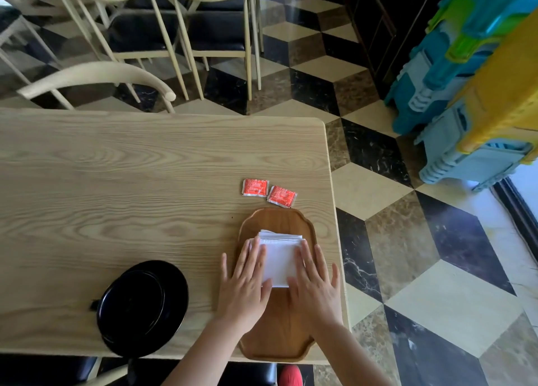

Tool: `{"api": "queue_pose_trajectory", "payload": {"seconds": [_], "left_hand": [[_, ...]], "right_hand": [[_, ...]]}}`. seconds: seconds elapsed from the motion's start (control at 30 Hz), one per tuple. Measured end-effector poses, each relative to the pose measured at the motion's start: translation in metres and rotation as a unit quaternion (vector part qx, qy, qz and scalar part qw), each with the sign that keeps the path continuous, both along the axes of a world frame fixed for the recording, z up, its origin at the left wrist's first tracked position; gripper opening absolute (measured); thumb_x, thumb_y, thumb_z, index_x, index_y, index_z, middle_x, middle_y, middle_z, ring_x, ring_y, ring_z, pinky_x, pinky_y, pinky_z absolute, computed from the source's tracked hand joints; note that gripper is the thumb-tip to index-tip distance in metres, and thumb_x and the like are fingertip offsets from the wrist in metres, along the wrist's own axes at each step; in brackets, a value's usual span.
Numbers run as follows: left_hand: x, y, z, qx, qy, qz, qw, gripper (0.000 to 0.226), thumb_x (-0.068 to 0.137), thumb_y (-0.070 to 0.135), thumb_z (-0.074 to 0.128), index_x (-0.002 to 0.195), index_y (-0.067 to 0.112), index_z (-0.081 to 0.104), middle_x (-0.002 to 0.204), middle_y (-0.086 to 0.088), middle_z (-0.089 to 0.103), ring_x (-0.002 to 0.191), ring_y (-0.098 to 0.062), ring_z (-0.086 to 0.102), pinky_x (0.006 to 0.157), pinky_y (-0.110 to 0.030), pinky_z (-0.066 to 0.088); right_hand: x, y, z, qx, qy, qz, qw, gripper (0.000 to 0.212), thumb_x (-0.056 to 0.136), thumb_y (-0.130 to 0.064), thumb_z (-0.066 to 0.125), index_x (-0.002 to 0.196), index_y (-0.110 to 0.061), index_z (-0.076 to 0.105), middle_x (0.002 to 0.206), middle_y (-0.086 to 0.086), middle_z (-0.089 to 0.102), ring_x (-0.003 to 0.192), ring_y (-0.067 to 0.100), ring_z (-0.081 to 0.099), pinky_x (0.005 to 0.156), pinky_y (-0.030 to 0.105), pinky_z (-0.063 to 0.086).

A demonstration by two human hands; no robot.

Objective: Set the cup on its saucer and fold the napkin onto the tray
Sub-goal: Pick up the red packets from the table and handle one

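Head view: both hands lie flat and open on the white napkin point(280, 257), which sits folded into a small square stack on the far half of the wooden tray point(278, 339) by the table's point(116, 181) right edge. The left hand point(244, 286) presses its left side, the right hand point(316, 288) its right; neither grips anything. The napkin looks thin, soft and very light, likely to spring open or slide on the smooth wood, so flat palms and a pinch at the layered far edge suit it best. The black cup point(131, 298) appears to stand on its saucer point(177, 304) near the front edge, glossy and probably fragile. Two red sachets point(269, 192) lie beyond the tray.
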State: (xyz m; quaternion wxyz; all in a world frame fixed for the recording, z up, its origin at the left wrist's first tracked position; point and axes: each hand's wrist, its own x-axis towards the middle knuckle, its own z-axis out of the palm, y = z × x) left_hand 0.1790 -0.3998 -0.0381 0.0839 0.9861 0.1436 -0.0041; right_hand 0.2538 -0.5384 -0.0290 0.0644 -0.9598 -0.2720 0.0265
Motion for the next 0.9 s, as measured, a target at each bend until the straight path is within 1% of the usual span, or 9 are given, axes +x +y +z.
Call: {"api": "queue_pose_trajectory", "payload": {"seconds": [0.17,0.27,0.33,0.43,0.5,0.57,0.67,0.8,0.9], "left_hand": [[0.002,0.002,0.006,0.004,0.011,-0.001,1.0,0.062,0.087,0.043,0.031,0.142,0.014,0.033,0.153,-0.004,0.025,0.14,-0.02,0.018,0.106,-0.059,0.023],[0.006,0.004,0.014,0.015,-0.017,-0.015,1.0,0.056,0.085,0.04,0.033,0.133,0.014,0.045,0.148,-0.006,0.037,0.137,-0.024,0.031,0.104,-0.057,0.03],[0.012,0.007,0.019,0.02,-0.076,-0.032,0.996,0.049,0.086,0.037,0.035,0.124,0.014,0.054,0.139,-0.006,0.048,0.13,-0.023,0.043,0.105,-0.054,0.025],[0.04,0.028,0.038,0.019,-0.177,-0.048,0.983,0.038,0.082,0.031,0.039,0.109,0.016,0.061,0.114,0.001,0.063,0.107,-0.014,0.057,0.102,-0.049,0.025],[0.069,0.051,0.049,0.021,-0.201,-0.029,0.979,0.034,0.082,0.03,0.039,0.1,0.017,0.065,0.095,0.005,0.069,0.087,-0.013,0.063,0.1,-0.048,0.033],[0.098,0.076,0.052,0.006,-0.183,0.004,0.983,0.033,0.082,0.029,0.038,0.095,0.016,0.066,0.086,0.002,0.071,0.077,-0.019,0.067,0.094,-0.048,0.04],[0.126,0.108,0.042,-0.013,-0.086,0.027,0.996,0.028,0.085,0.026,0.049,0.107,0.014,0.063,0.1,-0.005,0.069,0.09,-0.026,0.066,0.09,-0.051,0.04],[0.148,0.129,0.024,-0.012,-0.031,0.037,0.999,0.044,0.091,0.027,0.05,0.132,0.011,0.045,0.126,-0.009,0.056,0.109,-0.032,0.056,0.091,-0.045,0.039],[0.161,0.132,0.014,-0.019,-0.02,0.055,0.998,0.042,0.09,0.029,0.052,0.127,0.012,0.05,0.123,-0.011,0.054,0.111,-0.033,0.052,0.089,-0.045,0.04]], "right_hand": [[0.007,0.001,0.011,0.0,-0.003,0.016,1.0,0.052,0.079,-0.039,0.057,0.126,-0.017,0.052,0.138,0.001,0.05,0.131,0.02,0.028,0.091,0.051,0.046],[0.013,0.001,0.01,-0.009,-0.004,0.018,1.0,0.055,0.064,-0.04,0.078,0.114,-0.02,0.064,0.129,0.002,0.059,0.127,0.021,0.04,0.103,0.048,0.031],[0.019,0.003,0.016,-0.001,-0.02,0.024,1.0,0.039,0.065,-0.039,0.078,0.099,-0.022,0.07,0.117,0.003,0.066,0.118,0.023,0.054,0.1,0.047,0.024],[0.044,0.018,0.039,0.051,-0.035,0.028,0.998,0.021,0.065,-0.03,0.079,0.082,-0.02,0.071,0.096,0.002,0.07,0.095,0.024,0.063,0.092,0.047,0.043],[0.069,0.036,0.053,0.083,-0.018,0.013,0.996,0.02,0.069,-0.021,0.075,0.088,-0.017,0.069,0.094,0.003,0.068,0.088,0.026,0.064,0.084,0.043,0.049],[0.094,0.057,0.063,0.09,0.048,0.0,0.995,0.027,0.081,-0.02,0.06,0.108,-0.016,0.063,0.111,0.004,0.062,0.103,0.026,0.056,0.088,0.039,0.045],[0.126,0.081,0.056,0.072,0.102,-0.016,0.992,0.039,0.09,-0.03,0.05,0.127,-0.019,0.049,0.13,0.004,0.05,0.119,0.025,0.044,0.095,0.038,0.04],[0.146,0.099,0.037,0.029,0.14,-0.022,0.99,0.044,0.09,-0.034,0.052,0.13,-0.018,0.044,0.132,0.005,0.046,0.124,0.024,0.039,0.095,0.037,0.04],[0.15,0.104,0.025,0.026,0.123,-0.035,0.991,0.045,0.086,-0.039,0.057,0.125,-0.018,0.049,0.128,0.005,0.047,0.12,0.023,0.039,0.092,0.036,0.041]]}}
